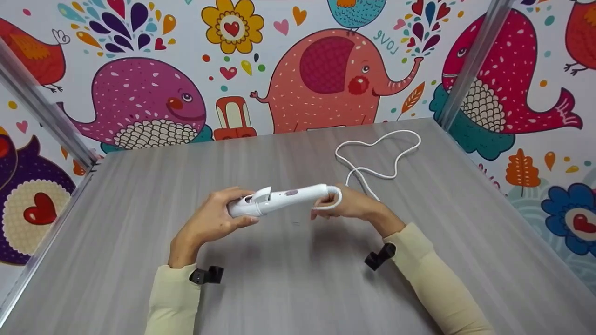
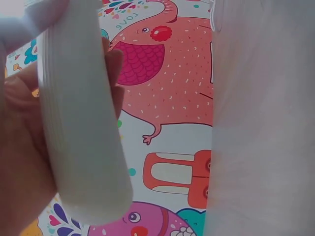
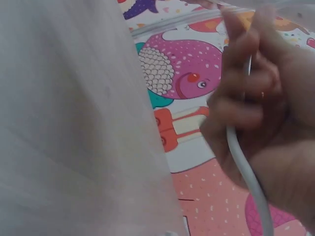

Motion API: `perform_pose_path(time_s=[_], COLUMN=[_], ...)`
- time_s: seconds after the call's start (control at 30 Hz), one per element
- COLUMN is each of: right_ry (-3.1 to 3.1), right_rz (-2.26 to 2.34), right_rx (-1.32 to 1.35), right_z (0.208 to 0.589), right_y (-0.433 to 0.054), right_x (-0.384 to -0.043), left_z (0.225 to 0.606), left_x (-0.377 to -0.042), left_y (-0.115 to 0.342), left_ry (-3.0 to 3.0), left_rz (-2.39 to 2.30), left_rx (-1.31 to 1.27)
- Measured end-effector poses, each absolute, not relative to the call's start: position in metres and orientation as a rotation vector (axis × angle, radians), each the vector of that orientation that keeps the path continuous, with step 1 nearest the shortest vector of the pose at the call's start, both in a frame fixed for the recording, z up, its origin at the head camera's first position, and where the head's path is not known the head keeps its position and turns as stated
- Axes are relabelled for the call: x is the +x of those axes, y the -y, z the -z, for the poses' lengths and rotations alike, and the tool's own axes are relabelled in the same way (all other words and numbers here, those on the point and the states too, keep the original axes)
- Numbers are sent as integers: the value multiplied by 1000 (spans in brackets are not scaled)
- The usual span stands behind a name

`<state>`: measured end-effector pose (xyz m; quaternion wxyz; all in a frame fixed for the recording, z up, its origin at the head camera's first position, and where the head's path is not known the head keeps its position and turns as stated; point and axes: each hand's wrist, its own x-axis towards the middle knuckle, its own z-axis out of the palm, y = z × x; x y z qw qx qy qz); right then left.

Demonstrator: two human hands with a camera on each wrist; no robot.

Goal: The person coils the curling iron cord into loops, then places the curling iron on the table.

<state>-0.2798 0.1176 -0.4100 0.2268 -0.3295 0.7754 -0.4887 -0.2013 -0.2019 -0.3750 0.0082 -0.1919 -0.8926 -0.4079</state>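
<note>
A white curling iron (image 1: pixel 305 193), with a raised lever near its left end and an oval purplish button on its body, is held above the table, tilted slightly up to the right. My left hand (image 1: pixel 207 221) grips its thick rounded end, thumb on the near side and fingers on the far side. The left wrist view shows that smooth white end (image 2: pixel 81 128) close up in the palm. At the other end, my right hand (image 1: pixel 351 203) holds the white cord (image 1: pixel 339 197) where it loops out. In the right wrist view, curled fingers cross the cord (image 3: pixel 248 174).
The rest of the cord (image 1: pixel 396 160) lies in a loose loop on the grey wood-grain table (image 1: pixel 288 288), toward the back right. Behind stands a wall (image 1: pixel 251 83) printed with cartoon animals. Metal posts (image 1: pixel 475 65) rise at the corners. Both sleeves carry a black wrist camera (image 1: pixel 207 275).
</note>
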Motion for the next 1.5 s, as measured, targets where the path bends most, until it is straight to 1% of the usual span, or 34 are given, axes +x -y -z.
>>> perform_pose_path(time_s=[0.1, 0.2, 0.4, 0.53, 0.9, 1.07, 1.27, 1.5], right_ry=[-2346, -2465, -2507, -2534, -2655, -2833, -3030, -2928], right_rz=[1348, 1362, 1406, 1417, 1413, 1267, 1018, 1130], right_rx=[-786, -726, -672, -604, -590, -662, -790, -787], right_z=[405, 400, 394, 393, 379, 371, 364, 360], right_y=[-120, -124, -130, -132, -129, -125, -119, -122], right_x=[-282, -283, -284, -284, -275, -264, -248, -248], left_z=[376, 376, 376, 378, 382, 386, 391, 392], left_x=[-201, -200, -199, -200, -202, -201, -204, -206], left_y=[201, 198, 189, 184, 175, 171, 170, 176], left_ry=[2811, 2832, 2854, 2847, 2880, 2895, 2801, 2652], left_rz=[1288, 1290, 1179, 1104, 978, 888, 726, 741], left_rx=[-607, -634, -735, -747, -621, -531, -531, -551])
